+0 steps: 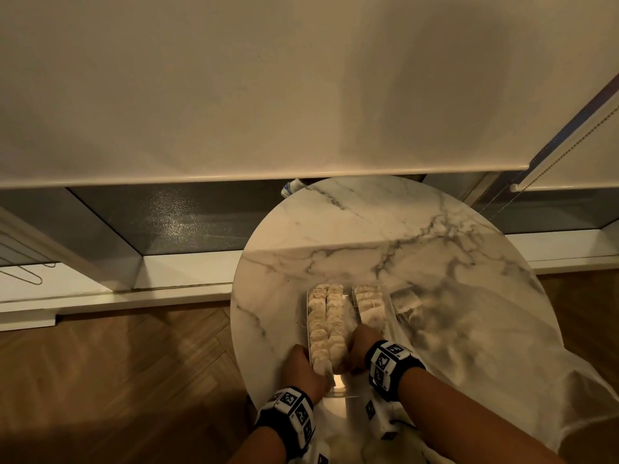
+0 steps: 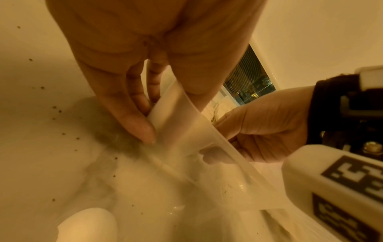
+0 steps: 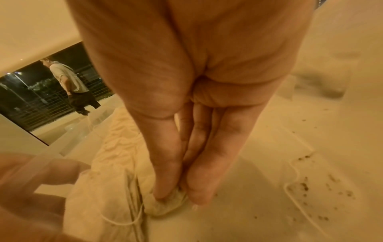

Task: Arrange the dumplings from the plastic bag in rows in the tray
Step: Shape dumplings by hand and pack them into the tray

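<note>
A clear plastic tray (image 1: 345, 392) lies near the front of the round marble table (image 1: 385, 226). Rows of pale dumplings (image 1: 326, 316) fill its left side, and a shorter row (image 1: 368, 301) lies further right. My left hand (image 1: 301, 365) pinches the tray's near-left wall (image 2: 186, 117) between thumb and fingers (image 2: 145, 129). My right hand (image 1: 363, 343) reaches into the tray. Its thumb and fingers (image 3: 199, 188) pinch one dumpling (image 3: 163, 208) down at the tray floor, beside the filled row (image 3: 116, 147). The translucent plastic bag (image 1: 485, 346) spreads to the right, with a few dumplings (image 1: 407, 301) in it.
The table's near edge lies just below my wrists, above a wooden floor (image 1: 117, 380). A lowered roller blind (image 1: 234, 95) and a window sill stand behind the table. Dark crumbs (image 3: 304, 188) and a thin string dot the tray floor. A person (image 3: 66, 81) shows in the window.
</note>
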The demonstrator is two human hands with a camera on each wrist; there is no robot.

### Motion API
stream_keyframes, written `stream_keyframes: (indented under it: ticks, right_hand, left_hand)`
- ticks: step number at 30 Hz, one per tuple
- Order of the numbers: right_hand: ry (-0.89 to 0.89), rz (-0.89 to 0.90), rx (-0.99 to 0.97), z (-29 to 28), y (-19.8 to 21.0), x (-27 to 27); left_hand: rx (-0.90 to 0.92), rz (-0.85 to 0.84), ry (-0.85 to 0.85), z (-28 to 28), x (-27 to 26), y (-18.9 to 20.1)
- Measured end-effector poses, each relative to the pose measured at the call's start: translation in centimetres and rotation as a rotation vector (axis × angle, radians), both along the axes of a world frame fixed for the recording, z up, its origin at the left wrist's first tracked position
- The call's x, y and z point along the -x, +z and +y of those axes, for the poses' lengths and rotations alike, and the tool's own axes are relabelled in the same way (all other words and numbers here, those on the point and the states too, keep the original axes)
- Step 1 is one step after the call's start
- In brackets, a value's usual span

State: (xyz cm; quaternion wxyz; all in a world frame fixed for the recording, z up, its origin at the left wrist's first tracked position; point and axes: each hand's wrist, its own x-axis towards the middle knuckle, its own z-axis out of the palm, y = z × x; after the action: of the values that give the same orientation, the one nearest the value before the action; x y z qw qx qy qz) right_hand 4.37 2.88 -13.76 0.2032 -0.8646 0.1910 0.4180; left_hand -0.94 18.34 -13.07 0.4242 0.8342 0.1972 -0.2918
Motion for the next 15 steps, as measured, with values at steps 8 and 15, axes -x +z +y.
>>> stream_keyframes:
  ticks: [8, 15]
  right_hand:
    - [-0.059, 0.005, -0.054, -0.3, -0.6, -0.1]
    - [-0.153, 0.0, -0.089, -1.2, -0.5, -0.2]
  left_hand:
    - [0.066, 0.076, 0.019, 0.2, -0.1, 0.5]
    - [0.058, 0.056, 0.048, 0.0, 0.1, 0.5]
